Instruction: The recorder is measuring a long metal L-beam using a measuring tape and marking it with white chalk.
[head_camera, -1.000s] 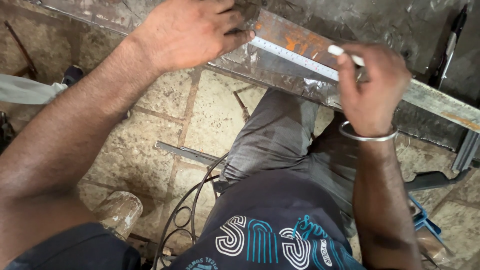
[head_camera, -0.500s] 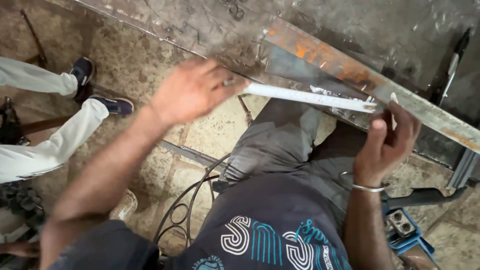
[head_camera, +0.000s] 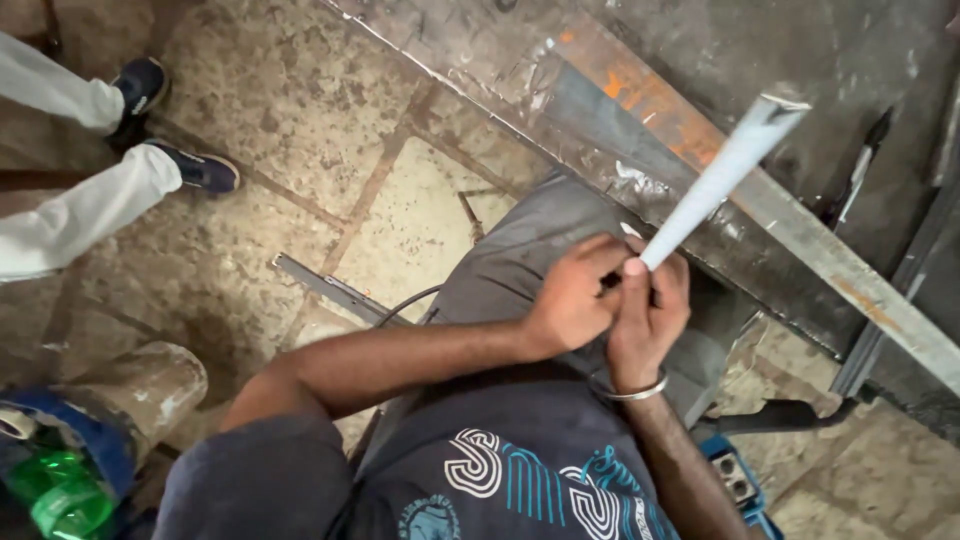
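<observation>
Hands first: I see the left hand (head_camera: 575, 295) and right hand (head_camera: 645, 310) pressed together over my lap, both grips clamped on the near end of a white steel rule (head_camera: 715, 180) that slants up and away from them. Thin and flat, I judge it light, stiff along its length yet springy and a little slick, so the near end, pinched across the flat faces, looks the surest hold. Beyond its free tip lies a rusty steel bar (head_camera: 700, 170) across the metal surface (head_camera: 800, 50), and someone else's dark shoes (head_camera: 170, 120) stand on the stone floor (head_camera: 290, 120).
</observation>
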